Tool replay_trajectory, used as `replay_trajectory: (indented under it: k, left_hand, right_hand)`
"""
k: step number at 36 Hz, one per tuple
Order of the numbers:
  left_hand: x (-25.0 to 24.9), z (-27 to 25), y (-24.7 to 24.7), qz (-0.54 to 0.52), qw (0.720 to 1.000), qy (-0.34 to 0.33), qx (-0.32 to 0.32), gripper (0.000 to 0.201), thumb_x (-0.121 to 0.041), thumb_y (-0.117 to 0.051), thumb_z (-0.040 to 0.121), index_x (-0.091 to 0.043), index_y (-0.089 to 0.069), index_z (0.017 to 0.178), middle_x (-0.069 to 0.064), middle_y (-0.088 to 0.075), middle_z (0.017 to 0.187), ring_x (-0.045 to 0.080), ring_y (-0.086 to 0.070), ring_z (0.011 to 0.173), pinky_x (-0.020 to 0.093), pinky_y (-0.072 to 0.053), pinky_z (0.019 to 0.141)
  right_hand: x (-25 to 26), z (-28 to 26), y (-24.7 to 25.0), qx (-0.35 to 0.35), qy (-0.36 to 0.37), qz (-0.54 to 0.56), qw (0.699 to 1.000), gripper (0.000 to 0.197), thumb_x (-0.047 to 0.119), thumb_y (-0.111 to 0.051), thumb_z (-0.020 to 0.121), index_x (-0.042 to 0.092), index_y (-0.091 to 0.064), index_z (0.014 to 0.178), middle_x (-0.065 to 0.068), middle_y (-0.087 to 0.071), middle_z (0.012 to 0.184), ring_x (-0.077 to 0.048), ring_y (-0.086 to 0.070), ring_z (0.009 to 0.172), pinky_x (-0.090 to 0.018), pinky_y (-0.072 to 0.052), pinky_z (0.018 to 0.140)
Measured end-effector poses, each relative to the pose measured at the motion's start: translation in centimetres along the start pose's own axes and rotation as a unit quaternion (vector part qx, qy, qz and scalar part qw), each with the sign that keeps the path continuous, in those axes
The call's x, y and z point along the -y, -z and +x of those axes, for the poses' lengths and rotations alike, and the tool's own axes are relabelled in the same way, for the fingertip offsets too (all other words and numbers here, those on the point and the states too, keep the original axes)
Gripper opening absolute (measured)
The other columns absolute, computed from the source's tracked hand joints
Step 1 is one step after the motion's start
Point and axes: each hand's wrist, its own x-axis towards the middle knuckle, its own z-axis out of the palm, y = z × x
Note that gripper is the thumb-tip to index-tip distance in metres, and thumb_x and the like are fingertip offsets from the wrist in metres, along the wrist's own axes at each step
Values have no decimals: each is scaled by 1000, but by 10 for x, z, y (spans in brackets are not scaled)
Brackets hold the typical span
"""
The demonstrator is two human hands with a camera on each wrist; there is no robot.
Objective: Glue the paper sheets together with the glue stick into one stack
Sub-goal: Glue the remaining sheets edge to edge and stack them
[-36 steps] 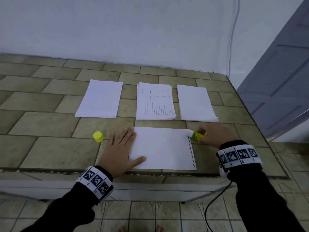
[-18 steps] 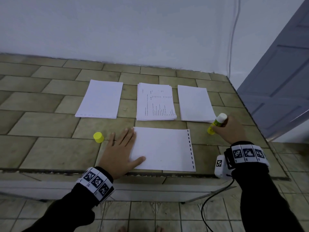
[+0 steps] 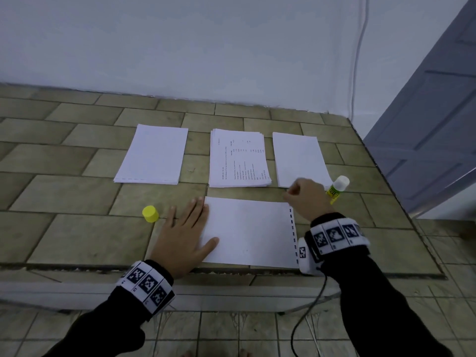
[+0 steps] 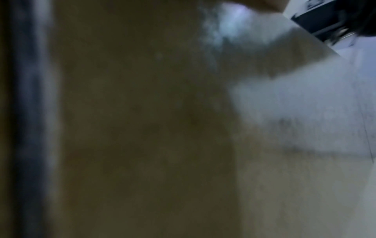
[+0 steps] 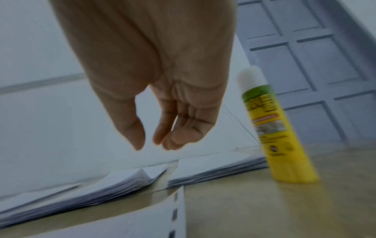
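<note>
Head view: the left hand (image 3: 180,240) lies flat, fingers (image 3: 192,211) straight and spread, on the left edge of a sheet (image 3: 247,233) lying crosswise at the front of the tiled counter (image 3: 77,228); thumb on the paper, holding nothing. The sheet has a dashed strip along its right edge. The right hand (image 3: 306,199) hangs above the sheet's far right corner, fingers loosely curled and empty (right wrist view shows thumb and fingertips apart, nothing between them).

The glue stick (image 3: 337,189) stands upright on the counter just right of the right hand, uncapped, white tip up, yellow-green body, beside the near right corner of the right stack (image 3: 298,158). Its yellow cap (image 3: 150,214) sits on the counter left of the left hand, near but apart.

Three stacks lie in a row behind the sheet: a blank left stack (image 3: 154,154), a printed middle stack (image 3: 238,158), and the blank right one. In the right wrist view the middle stack's near corner looks ruffled.

Left wrist view: dark and blurred; only a pale patch of paper and brown tile can be made out.
</note>
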Motion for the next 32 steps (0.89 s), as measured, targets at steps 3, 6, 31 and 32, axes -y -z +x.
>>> replay_trajectory:
  k: [3,6,31,32]
  left_hand:
    - [1,0,-1,-6,1000,2,0,86,-68,-3,94,-9,-22,154,4,-13,162,19,-16,149,49,-5,117]
    - [2,0,-2,-22,1000,7,-2,86,-69,1,92,-12,-11,155,1,-4,163,16,-8,150,50,-3,119]
    - [2,-1,3,-109,993,14,-48,83,-71,-1,89,-22,-7,156,-9,0,162,2,-2,148,41,2,122]
    - [2,0,3,-142,988,17,-64,83,-72,-5,90,-22,-13,155,-9,-7,162,2,-6,148,41,-1,122]
  right_hand:
    - [10,26,-7,-47,6,-27,999,25,17,-61,90,5,-53,111,-13,-55,113,-28,-53,105,-32,-42,84]
    - [14,50,-15,-27,-67,-83,994,44,24,-59,92,2,-42,125,-18,-45,129,-35,-46,119,-43,-41,98]
    - [11,36,15,-105,22,61,992,42,26,-65,86,9,-55,123,-8,-57,121,-23,-53,109,-31,-40,85]
    - [14,27,17,-98,40,80,991,40,24,-66,85,10,-56,122,-6,-56,119,-20,-51,106,-29,-37,82]
